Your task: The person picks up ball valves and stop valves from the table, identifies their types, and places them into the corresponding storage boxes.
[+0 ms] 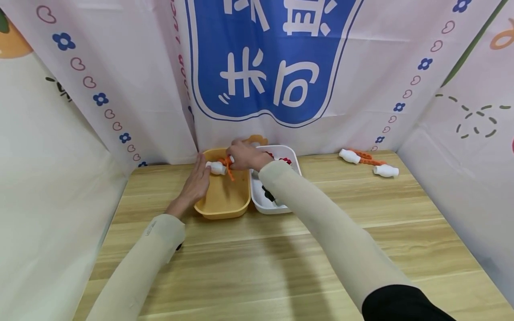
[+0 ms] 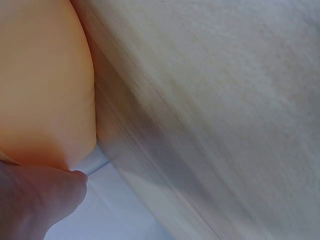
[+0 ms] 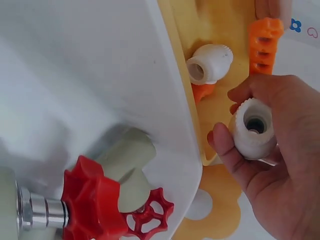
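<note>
My right hand [image 1: 244,156] is over the far part of a yellow bin [image 1: 221,203]. Its curled fingers and thumb grip a white plastic valve [image 3: 254,140] with an orange handle [image 3: 263,46], its round socket facing the wrist camera. Another white valve [image 3: 214,62], with orange showing beneath it, lies inside the bin near the wall. My left hand [image 1: 196,183] rests along the bin's left outer side, fingers straight. In the left wrist view, the thumb [image 2: 65,190] sits at the bin's edge.
A white bin [image 1: 260,203] stands against the yellow one's right side, holding valves with red handwheels [image 3: 95,200] and a black-handled piece [image 1: 267,194]. At the table's far right lie two white valves [image 1: 349,156] with orange handles. A printed cloth [image 1: 160,89] hangs behind.
</note>
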`<state>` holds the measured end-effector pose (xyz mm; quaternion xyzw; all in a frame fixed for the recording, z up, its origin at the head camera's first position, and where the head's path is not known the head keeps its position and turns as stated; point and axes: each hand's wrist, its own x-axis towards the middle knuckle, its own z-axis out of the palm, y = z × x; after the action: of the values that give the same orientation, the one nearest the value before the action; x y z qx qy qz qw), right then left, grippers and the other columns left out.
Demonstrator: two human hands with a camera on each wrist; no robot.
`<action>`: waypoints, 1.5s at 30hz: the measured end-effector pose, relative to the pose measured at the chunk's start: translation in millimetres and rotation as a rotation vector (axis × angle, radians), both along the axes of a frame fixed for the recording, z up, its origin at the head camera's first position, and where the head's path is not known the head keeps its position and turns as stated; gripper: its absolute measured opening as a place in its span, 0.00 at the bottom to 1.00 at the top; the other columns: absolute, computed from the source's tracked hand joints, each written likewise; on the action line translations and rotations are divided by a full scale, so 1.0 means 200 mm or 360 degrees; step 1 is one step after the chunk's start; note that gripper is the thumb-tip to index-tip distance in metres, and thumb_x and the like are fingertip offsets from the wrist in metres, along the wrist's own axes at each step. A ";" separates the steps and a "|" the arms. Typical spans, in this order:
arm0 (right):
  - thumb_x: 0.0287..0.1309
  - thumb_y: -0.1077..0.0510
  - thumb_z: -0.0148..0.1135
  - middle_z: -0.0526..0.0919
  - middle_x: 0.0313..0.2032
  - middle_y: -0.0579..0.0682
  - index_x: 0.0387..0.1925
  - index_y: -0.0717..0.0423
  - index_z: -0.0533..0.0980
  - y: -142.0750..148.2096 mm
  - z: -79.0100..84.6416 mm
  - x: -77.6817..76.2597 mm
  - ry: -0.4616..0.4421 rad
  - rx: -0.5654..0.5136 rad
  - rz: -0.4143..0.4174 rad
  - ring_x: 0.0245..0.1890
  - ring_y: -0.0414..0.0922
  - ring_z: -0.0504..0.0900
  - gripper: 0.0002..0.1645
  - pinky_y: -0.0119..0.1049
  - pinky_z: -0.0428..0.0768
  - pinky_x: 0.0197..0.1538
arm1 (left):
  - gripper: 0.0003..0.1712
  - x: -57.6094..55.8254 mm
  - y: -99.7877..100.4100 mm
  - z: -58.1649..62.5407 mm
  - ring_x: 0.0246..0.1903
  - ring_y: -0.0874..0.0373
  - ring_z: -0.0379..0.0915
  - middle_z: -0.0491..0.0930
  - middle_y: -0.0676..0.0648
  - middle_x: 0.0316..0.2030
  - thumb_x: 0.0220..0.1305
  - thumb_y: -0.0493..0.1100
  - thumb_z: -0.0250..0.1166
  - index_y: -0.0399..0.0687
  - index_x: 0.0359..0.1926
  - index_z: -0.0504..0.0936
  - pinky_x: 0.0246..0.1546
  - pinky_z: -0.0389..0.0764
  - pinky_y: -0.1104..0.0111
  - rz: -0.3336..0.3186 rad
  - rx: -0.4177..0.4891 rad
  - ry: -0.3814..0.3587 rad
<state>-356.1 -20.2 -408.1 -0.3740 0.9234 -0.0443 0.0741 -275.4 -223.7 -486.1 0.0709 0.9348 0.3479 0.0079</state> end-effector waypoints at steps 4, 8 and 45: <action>0.67 0.50 0.69 0.79 0.51 0.51 0.56 0.49 0.85 -0.02 -0.03 0.00 -0.0015 0.0048 -0.0070 0.48 0.47 0.78 0.18 0.39 0.80 0.53 | 0.39 0.00 0.00 0.00 0.84 0.44 0.24 0.27 0.38 0.85 0.87 0.54 0.27 0.35 0.83 0.31 0.83 0.39 0.47 0.0003 0.0002 -0.0010; 0.68 0.49 0.69 0.79 0.51 0.50 0.57 0.47 0.84 -0.04 -0.04 0.01 -0.0029 0.0077 -0.0125 0.47 0.47 0.79 0.18 0.39 0.80 0.54 | 0.38 0.00 0.00 0.00 0.84 0.45 0.23 0.27 0.39 0.85 0.87 0.53 0.28 0.35 0.83 0.31 0.83 0.38 0.47 0.0000 0.0008 -0.0018; 0.71 0.42 0.64 0.80 0.53 0.47 0.65 0.47 0.78 0.01 0.03 0.03 0.0167 0.0210 -0.0204 0.48 0.46 0.78 0.27 0.42 0.82 0.53 | 0.38 0.01 0.00 0.00 0.84 0.44 0.24 0.26 0.39 0.85 0.87 0.52 0.29 0.36 0.84 0.31 0.83 0.37 0.48 0.0003 0.0001 -0.0013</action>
<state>-350.4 -19.1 -401.5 -0.3104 0.9489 0.0314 0.0472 -274.3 -224.1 -486.5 0.0687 0.9347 0.3485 0.0113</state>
